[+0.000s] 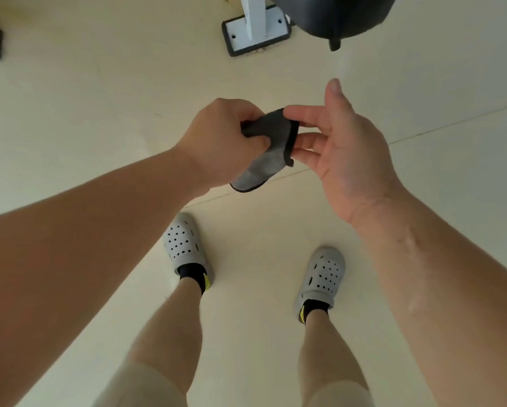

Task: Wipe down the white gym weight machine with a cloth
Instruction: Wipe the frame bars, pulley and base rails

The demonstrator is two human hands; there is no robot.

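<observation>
Prepping the cloth, not wiping: it's in mid-air at about waist height in front of the body, over the floor, and well apart from the machine.

- left hand: grip closed, fingers and thumb curled round the cloth's bunched upper end.
- right hand: grip open. The fingers are near straight, with their tips on the cloth's dark-hemmed edge. The thumb is raised clear, so no pinch.
- Cloth: partly folded grey piece. Its long axis runs from the upper right, by the right fingertips, down to the lower left in view. The free end hangs down toward the floor and back toward the left shoe. The top end is hidden inside the left fist.
- Machine: only the white post and its base plate show at the top edge, plus a black pad to their right. Nothing touches them.

My read is a fold or regrip step ahead of a wipe pass. Can't tell how much of the frame is already done, since the view is nearly all floor and legs.

Next move probably needs:
1. Flatten the cloth into a pad across one palm.
2. Step or reach forward.
3. Put a flat face on the white frame. The post is the nearest target in view.
</observation>
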